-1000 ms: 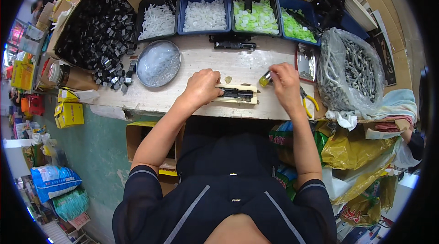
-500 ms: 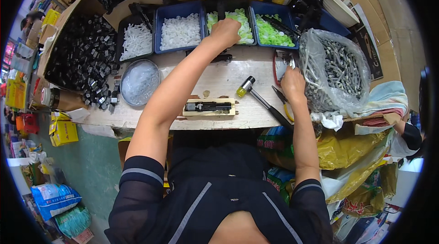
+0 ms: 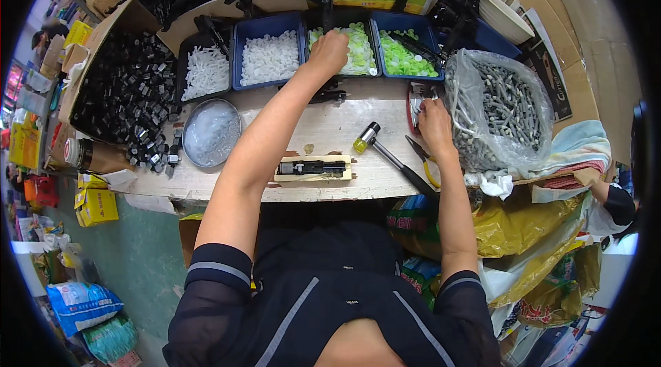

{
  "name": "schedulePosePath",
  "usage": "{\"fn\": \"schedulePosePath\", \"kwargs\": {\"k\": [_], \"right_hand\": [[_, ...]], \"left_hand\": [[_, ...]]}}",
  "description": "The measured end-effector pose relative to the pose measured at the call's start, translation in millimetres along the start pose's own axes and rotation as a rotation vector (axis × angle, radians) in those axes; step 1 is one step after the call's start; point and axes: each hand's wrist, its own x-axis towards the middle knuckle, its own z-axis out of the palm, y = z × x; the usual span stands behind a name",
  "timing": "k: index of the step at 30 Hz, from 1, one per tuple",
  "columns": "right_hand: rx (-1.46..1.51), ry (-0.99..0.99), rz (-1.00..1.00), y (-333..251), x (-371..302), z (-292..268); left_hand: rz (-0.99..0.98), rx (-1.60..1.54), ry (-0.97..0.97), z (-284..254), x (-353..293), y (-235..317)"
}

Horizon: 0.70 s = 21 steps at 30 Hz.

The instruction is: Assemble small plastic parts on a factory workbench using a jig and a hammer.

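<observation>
My left hand (image 3: 330, 54) reaches over the near edge of a bin of small pale-green and white plastic pieces (image 3: 358, 51). Its fingers are bunched together, and whatever they pinch is hidden. At a small red-rimmed tray (image 3: 412, 104) holding shiny metal bits, my right hand (image 3: 436, 126) has its fingers curled down into the contents; what lies between them does not show. Between my forearms, a black mechanical part (image 3: 313, 167) rests in a pale wooden holder (image 3: 284, 177). A hammer (image 3: 392, 157) with a yellow-and-black head and a pair of pliers (image 3: 428, 160) lie beside my right forearm.
Bins of white sticks (image 3: 206, 72), white pieces (image 3: 270, 59) and bright-green pieces (image 3: 407, 54) line the back. Left stand a round metal dish (image 3: 211, 133) and a box of black parts (image 3: 127, 85). A clear bag of grey parts (image 3: 513, 105) sits right.
My left hand has shifted slightly left and towards me over the bin. My right hand's fingers have moved a little within the small tray. The view has shifted slightly.
</observation>
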Motion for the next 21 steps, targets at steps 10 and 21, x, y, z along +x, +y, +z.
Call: {"fn": "schedulePosePath", "kwargs": {"k": [10, 21], "right_hand": [[0.144, 0.171, -0.342, -50.0, 23.9, -0.7], [-0.254, -0.091, -0.472, -102.4, 79.0, 9.8]], "left_hand": [[-0.086, -0.248, 0.021, -20.4, -4.3, -5.4], [-0.543, -1.326, 0.060, -86.4, -67.3, 1.1]]}}
